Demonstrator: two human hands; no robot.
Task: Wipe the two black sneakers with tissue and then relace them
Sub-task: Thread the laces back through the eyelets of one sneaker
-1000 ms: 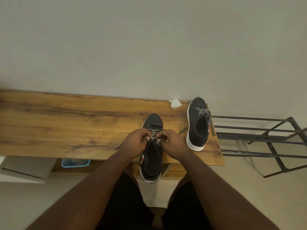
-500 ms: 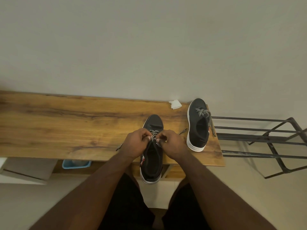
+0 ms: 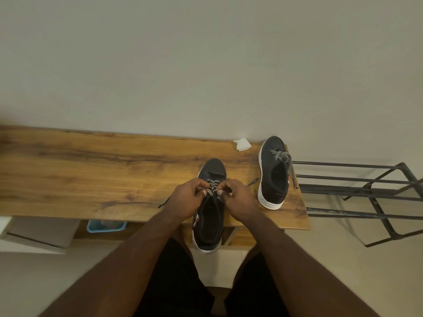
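Both hands on the lace of the near sneaker, low centre of the head view.

Head view: the left hand (image 3: 186, 199) and right hand (image 3: 240, 199) sit side by side over the near sneaker (image 3: 209, 225), each pinching the black-and-white lace (image 3: 212, 187) between curled fingers and thumb at the eyelets. That sneaker lies toe away on the wooden worktop (image 3: 91, 175), its heel hanging over the front edge. 1 lace end trails left on the wood, another pokes out to the right. The 2nd sneaker (image 3: 273, 177) stands at the right end of the worktop, partly laced, a lace end draped over its right side. A crumpled tissue (image 3: 242, 144) lies just left of its toe, by the wall. A black metal rack (image 3: 366, 191) fills the right of the frame, and a blue tub (image 3: 106, 226) shows under the worktop.
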